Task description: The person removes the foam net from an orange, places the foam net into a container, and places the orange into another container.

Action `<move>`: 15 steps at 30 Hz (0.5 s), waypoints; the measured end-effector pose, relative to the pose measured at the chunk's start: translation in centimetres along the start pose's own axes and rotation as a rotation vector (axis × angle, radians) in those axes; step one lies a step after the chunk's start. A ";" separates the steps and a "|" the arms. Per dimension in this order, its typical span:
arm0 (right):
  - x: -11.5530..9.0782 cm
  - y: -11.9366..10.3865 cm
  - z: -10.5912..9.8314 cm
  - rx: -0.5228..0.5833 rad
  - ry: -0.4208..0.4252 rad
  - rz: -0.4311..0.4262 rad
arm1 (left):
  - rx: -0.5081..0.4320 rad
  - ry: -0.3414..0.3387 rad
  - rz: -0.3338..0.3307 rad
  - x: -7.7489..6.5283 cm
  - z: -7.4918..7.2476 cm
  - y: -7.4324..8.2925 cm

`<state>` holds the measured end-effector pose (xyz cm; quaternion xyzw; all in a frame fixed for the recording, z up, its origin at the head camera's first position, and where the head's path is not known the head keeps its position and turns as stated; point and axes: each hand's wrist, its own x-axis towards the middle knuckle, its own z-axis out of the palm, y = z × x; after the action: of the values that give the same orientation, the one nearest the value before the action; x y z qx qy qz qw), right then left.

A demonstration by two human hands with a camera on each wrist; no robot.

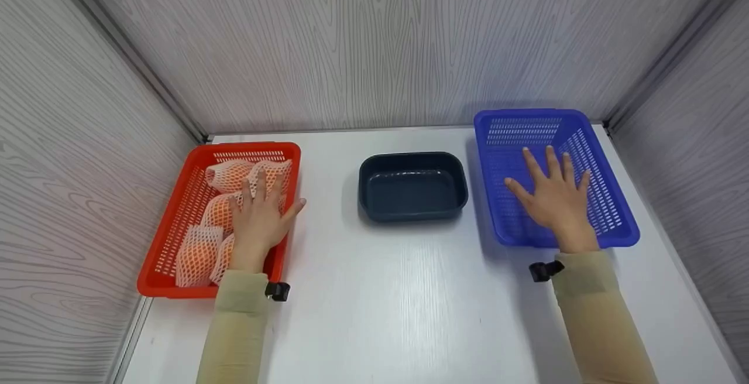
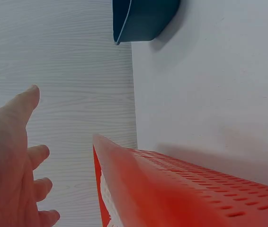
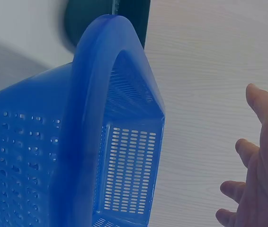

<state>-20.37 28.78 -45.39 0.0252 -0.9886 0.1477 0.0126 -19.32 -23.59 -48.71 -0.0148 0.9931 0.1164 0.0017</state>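
Looks like everything's parked for easy reach: left grip (image 1: 259,223) spread above the net-wrapped fruit (image 1: 199,255) in the red basket (image 1: 175,292), right grip (image 1: 555,199) spread over the blue plastic basket (image 1: 508,164), dark rectangular dish (image 1: 413,194) between them.

What the white tabletop (image 1: 404,302) carries

On my head feed, its glossy surface bears a dark blue rectangular dish (image 1: 412,194), my landmark. Left of the dish, clearly apart, I have a red perforated plastic basket (image 1: 187,214); right of the dish, just beside it, sits a blue perforated plastic basket (image 1: 508,164).
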 end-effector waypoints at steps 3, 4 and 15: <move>-0.1 -0.3 0.0 0.009 0.005 -0.003 | -0.001 0.003 0.008 -0.1 -0.2 0.2; -0.1 -0.4 0.0 0.010 0.007 -0.005 | -0.002 0.005 0.011 -0.2 -0.2 0.3; -0.7 -1.8 0.7 0.020 0.017 -0.035 | 0.002 0.008 0.030 -1.2 -0.9 0.9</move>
<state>-19.56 26.91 -45.52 0.0416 -0.9864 0.1576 0.0233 -18.17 -22.85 -47.60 -0.0002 0.9933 0.1154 -0.0038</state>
